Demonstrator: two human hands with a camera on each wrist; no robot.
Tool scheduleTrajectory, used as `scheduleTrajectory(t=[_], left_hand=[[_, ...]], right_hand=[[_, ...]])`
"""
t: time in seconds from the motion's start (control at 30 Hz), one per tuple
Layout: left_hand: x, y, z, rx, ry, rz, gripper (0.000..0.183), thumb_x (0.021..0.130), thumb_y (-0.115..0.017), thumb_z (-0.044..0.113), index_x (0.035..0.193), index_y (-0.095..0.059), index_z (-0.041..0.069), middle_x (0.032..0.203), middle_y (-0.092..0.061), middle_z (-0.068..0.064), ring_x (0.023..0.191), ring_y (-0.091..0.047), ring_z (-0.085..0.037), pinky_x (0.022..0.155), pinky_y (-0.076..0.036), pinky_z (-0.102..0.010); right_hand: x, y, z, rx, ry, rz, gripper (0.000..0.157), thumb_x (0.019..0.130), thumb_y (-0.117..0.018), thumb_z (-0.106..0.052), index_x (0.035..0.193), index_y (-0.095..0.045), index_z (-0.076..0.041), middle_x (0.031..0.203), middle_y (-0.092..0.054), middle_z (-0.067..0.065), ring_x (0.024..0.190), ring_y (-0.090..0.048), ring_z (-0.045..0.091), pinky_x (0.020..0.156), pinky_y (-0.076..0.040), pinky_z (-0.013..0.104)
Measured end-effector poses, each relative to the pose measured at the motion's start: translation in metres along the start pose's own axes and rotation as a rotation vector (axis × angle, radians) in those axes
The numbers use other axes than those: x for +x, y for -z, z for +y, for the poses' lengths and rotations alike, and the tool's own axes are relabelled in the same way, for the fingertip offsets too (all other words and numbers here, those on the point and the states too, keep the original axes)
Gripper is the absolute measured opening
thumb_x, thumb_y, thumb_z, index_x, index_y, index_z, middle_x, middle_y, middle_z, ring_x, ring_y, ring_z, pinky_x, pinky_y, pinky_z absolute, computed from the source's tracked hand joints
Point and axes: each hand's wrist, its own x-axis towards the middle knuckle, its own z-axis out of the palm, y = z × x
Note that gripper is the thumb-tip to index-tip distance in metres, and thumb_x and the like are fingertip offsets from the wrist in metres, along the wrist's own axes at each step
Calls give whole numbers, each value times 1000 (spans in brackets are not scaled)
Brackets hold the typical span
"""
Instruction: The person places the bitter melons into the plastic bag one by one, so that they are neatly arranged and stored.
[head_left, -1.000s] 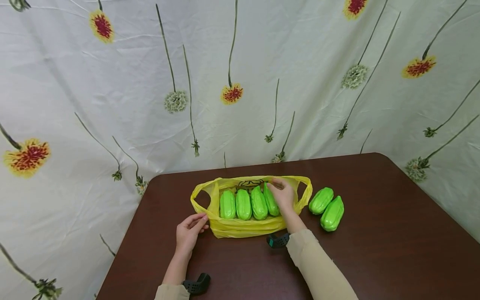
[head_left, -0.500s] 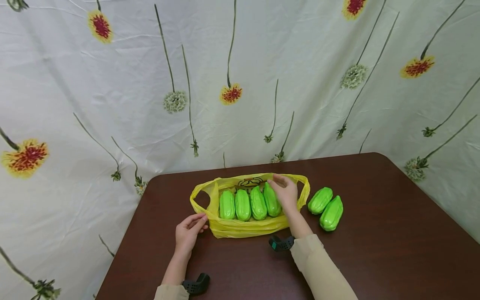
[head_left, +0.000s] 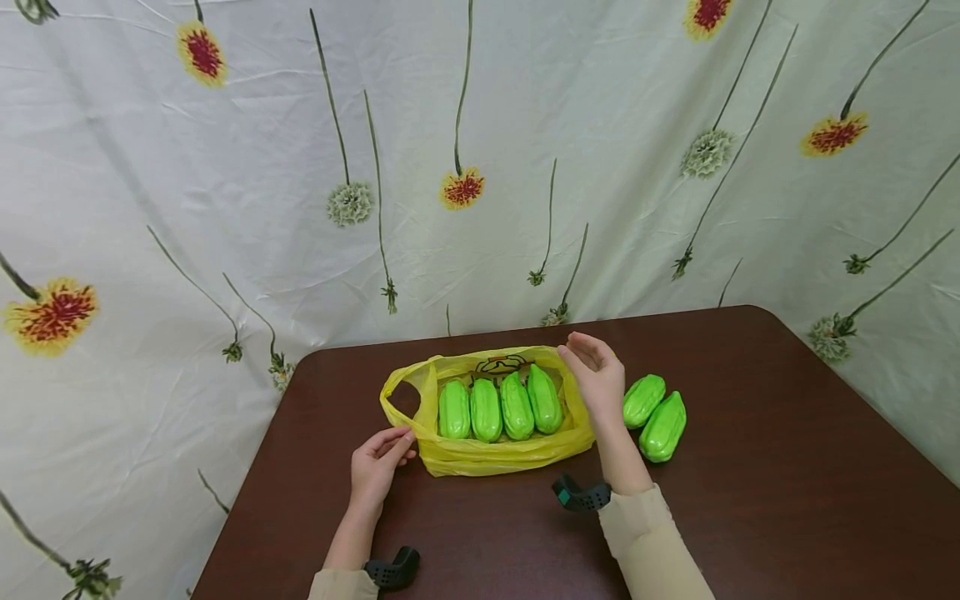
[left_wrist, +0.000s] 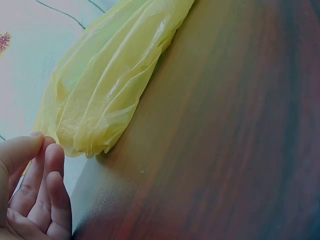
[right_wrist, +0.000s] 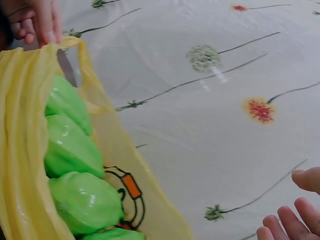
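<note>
A yellow plastic bag [head_left: 495, 457] lies on the table with its mouth spread wide. Several glossy green, ribbed, oblong fruit-like pieces [head_left: 486, 410] stand in a row inside it. My left hand [head_left: 377, 467] pinches the bag's near left edge between thumb and finger, as the left wrist view also shows on the yellow film [left_wrist: 110, 85]. Over the bag's right end is my right hand [head_left: 597, 379], holding nothing, its fingers and thumb apart in the right wrist view. It hides the right handle.
Two more green pieces [head_left: 663, 427] lie side by side on the dark brown table [head_left: 765, 433], to the right of the bag. Behind the table hangs a white flowered cloth [head_left: 615, 108].
My right hand has let go of the rightmost green piece in the bag and moved right, away from it. That piece now stands beside the others. The left hand stays put.
</note>
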Motion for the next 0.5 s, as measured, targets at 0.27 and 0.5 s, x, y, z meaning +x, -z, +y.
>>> scheduleTrajectory(t=[0.27, 0.5], left_hand=[[0, -1, -1, 5, 2, -1, 27, 83, -72, 16, 103, -68, -2, 85, -70, -3, 65, -65, -13, 62, -53, -24], [1, 0, -1, 5, -4, 1, 28, 83, -72, 17, 103, -68, -3, 84, -70, -3, 65, -65, -12, 62, -53, -23]], right_hand=[[-5, 28, -10, 30, 81, 110, 36, 86, -68, -9, 119, -59, 1, 117, -60, 12, 103, -59, 13, 84, -48, 20], [-6, 53, -14, 17, 88, 217, 40, 85, -71, -15, 120, -58, 2, 116, -60, 10, 104, -58, 12, 83, -47, 16]])
